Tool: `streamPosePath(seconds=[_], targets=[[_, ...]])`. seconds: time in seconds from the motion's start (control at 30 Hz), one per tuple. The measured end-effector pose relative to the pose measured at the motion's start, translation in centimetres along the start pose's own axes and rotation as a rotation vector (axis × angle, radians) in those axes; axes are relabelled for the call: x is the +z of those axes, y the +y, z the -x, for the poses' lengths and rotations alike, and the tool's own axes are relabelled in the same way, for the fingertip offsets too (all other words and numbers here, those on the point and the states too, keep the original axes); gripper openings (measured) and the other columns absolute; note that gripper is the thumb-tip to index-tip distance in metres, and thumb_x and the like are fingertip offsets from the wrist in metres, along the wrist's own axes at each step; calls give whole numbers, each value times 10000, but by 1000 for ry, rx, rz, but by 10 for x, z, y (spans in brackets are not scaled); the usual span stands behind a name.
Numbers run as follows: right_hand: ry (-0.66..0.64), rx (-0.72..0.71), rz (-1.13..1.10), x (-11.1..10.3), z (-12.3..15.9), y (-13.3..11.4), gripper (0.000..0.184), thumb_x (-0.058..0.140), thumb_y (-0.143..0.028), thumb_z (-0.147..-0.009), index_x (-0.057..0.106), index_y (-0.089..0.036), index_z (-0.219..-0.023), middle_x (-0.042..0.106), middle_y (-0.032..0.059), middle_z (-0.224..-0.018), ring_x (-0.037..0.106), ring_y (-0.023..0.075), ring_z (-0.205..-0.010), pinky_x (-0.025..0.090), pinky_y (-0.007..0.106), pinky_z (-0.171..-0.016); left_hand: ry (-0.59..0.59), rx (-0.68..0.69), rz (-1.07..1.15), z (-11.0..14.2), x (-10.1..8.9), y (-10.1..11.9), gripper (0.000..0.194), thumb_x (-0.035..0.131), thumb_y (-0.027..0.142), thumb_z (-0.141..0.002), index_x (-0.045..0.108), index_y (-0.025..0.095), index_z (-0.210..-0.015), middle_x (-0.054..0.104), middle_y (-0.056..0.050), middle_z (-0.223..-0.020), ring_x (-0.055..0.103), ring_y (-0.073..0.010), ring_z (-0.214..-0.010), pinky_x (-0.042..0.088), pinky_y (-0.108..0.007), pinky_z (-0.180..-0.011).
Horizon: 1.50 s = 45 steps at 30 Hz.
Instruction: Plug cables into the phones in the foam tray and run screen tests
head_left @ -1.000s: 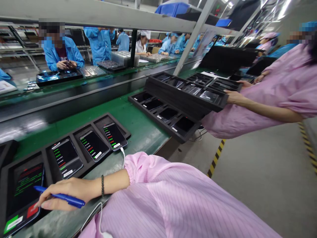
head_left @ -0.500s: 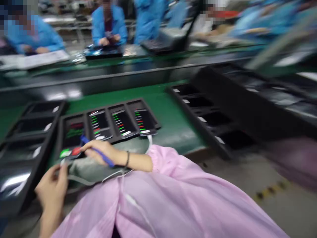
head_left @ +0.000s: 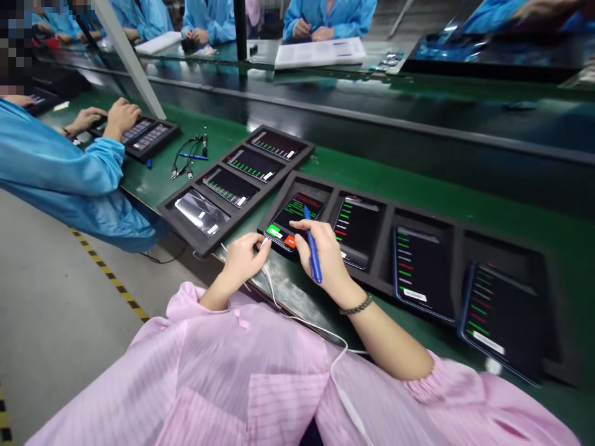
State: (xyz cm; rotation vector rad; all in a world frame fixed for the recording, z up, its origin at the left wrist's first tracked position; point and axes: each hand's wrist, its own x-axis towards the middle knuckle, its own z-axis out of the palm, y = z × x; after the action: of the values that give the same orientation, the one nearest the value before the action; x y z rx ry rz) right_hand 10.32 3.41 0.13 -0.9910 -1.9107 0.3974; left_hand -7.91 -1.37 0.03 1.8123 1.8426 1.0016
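Observation:
My right hand (head_left: 325,255) grips a blue pen (head_left: 312,246) and rests on the near edge of a black tray (head_left: 460,238), its thumb touching the lit phone (head_left: 294,218) in the tray's leftmost slot. That phone shows green and red buttons at its near end. My left hand (head_left: 243,256) is closed on the white cable (head_left: 297,319) right at the phone's near corner. The cable trails back over my pink sleeve. Three more phones (head_left: 422,272) with green and red lines on their screens lie in the other slots.
A second black tray (head_left: 186,229) of phones lies to the left. Beyond it a person in a blue coat (head_left: 69,186) works at a tray, with loose cables (head_left: 186,162) on the green bench. A dark conveyor (head_left: 418,133) runs behind. More workers stand across it.
The view has swung left, off the neighbour in pink. My left hand has come in and taken hold of the cable at the phone's corner; my right hand stays on that phone with the pen.

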Motion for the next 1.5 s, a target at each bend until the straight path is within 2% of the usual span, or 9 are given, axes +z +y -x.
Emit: streamPosePath(seconds=[0.1,0.2,0.3,0.37,0.53,0.63,0.8,1.03,1.5], targets=[[-22,-91,72,6,-1,2,170,524,-214,-962,653,-218,-1072,740,69,-1015,627,243,-957,466,446,-916,19,53,29,-1,1,-5,218,569,308,-953,691,179,-827,635,-14,-723,565,-130,-623,437,-246,-628],[-91,-193,122,5,0,-2,166,533,-230,-977,643,-227,-1101,751,48,-1058,612,242,-1010,383,456,-946,26,85,40,0,2,-8,233,557,315,-972,691,182,-836,624,-8,-708,580,-131,-648,422,-238,-624],[-191,-223,163,3,-2,-7,162,533,-274,-981,620,-228,-1111,756,38,-1096,597,262,-1090,320,467,-957,21,105,57,2,1,-8,239,550,314,-980,691,180,-841,618,-3,-693,574,-127,-640,412,-235,-622],[-214,-218,178,1,-5,-8,148,532,-278,-983,596,-228,-1108,758,37,-1115,590,265,-1110,303,460,-957,18,103,73,2,1,-7,238,550,315,-978,690,179,-841,613,1,-681,562,-122,-624,402,-233,-611],[-30,-148,215,-7,-6,-3,78,543,-246,-981,537,-237,-1058,754,33,-1159,594,249,-1043,292,438,-929,-15,16,107,0,-2,-5,244,561,341,-961,696,176,-842,600,21,-657,455,-88,-510,342,-229,-543],[19,-113,260,-8,-4,0,97,555,-237,-970,529,-241,-1063,762,31,-1125,603,257,-1019,287,441,-917,-60,-52,141,-3,-3,-4,256,572,368,-944,703,176,-835,593,34,-640,393,-69,-459,312,-228,-515],[5,-101,286,-8,-1,1,120,562,-210,-943,537,-247,-1055,771,16,-1062,620,259,-1002,278,454,-938,-114,-115,214,-7,-5,-3,270,586,392,-921,704,173,-816,568,47,-600,377,-58,-433,303,-220,-489],[-4,-67,336,-8,-1,2,55,553,-229,-964,533,-230,-1015,773,24,-1047,632,261,-1008,276,444,-931,-112,-79,236,-7,-7,-2,216,609,337,-915,703,168,-820,583,40,-614,396,-54,-450,318,-206,-484],[-92,-99,365,-7,-3,0,78,549,-288,-987,536,-222,-1026,769,36,-1103,613,270,-1054,255,455,-946,-87,-49,176,-4,-4,-1,212,596,331,-944,716,177,-861,560,45,-593,376,-58,-449,313,-207,-480]])
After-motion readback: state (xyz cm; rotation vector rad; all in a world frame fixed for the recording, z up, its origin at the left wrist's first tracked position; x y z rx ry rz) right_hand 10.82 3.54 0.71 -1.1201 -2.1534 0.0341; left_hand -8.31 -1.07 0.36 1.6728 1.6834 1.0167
